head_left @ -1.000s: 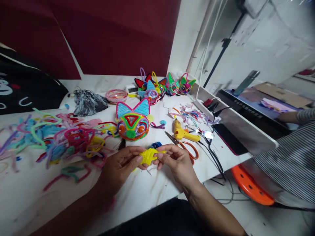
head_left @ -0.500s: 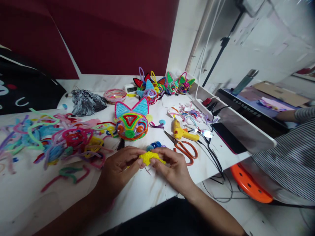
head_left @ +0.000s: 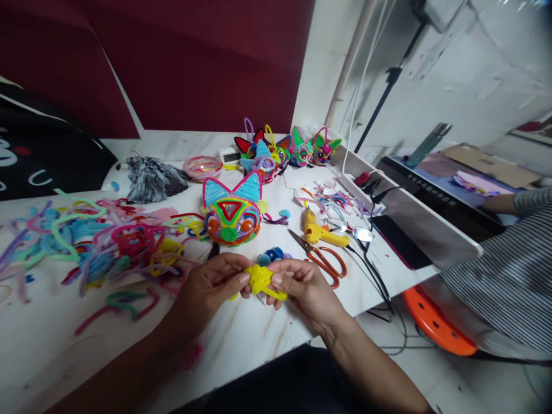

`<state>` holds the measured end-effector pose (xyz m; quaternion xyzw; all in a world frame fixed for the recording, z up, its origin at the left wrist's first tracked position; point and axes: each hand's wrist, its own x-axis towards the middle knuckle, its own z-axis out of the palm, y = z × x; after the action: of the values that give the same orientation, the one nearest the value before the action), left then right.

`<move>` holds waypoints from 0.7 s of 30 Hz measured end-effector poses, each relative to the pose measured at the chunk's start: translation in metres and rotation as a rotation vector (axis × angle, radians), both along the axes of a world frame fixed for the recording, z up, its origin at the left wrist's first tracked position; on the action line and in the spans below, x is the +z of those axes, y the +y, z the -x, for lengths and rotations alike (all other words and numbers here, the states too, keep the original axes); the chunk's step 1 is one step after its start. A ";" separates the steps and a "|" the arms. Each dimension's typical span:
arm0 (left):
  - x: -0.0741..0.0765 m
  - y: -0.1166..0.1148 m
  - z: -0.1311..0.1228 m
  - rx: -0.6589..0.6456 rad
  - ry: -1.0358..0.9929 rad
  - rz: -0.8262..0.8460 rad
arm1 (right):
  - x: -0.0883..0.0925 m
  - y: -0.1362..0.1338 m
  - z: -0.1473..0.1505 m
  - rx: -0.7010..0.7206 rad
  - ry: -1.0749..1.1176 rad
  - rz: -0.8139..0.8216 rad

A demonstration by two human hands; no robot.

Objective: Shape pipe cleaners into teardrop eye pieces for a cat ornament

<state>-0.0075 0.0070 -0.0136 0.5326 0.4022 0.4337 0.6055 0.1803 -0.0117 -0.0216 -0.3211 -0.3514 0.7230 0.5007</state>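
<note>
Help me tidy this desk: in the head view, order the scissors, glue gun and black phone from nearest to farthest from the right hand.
1. Scissors: just beyond the right hand.
2. Glue gun: behind the scissors.
3. Black phone: off to the right.

Open white tabletop (head_left: 241,336) is left between the hands and the near table edge, where a hand could pass. Just beyond the left hand (head_left: 215,282) and right hand (head_left: 304,284), the way is blocked by blue beads (head_left: 270,253) and a multicoloured cat head (head_left: 233,221). The right is obstructed by scissors (head_left: 310,249), a yellow glue gun (head_left: 321,234) and black cables (head_left: 370,269); the left is crowded by tangled fuzzy stems (head_left: 133,241).
</note>
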 end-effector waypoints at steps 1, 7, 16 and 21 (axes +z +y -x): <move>0.000 0.000 0.000 0.004 -0.005 0.000 | -0.001 0.001 0.000 0.009 0.028 0.017; 0.002 0.000 -0.001 0.063 0.015 0.028 | 0.001 0.001 -0.002 0.019 0.097 0.073; 0.003 -0.002 -0.002 0.097 0.050 0.014 | 0.003 -0.003 -0.003 -0.055 -0.018 -0.007; 0.005 -0.003 -0.003 -0.032 0.130 -0.013 | 0.001 -0.001 0.000 -0.103 -0.025 -0.013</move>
<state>-0.0047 0.0040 -0.0088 0.5699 0.4292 0.3911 0.5814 0.1807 -0.0124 -0.0208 -0.3443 -0.3454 0.6900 0.5348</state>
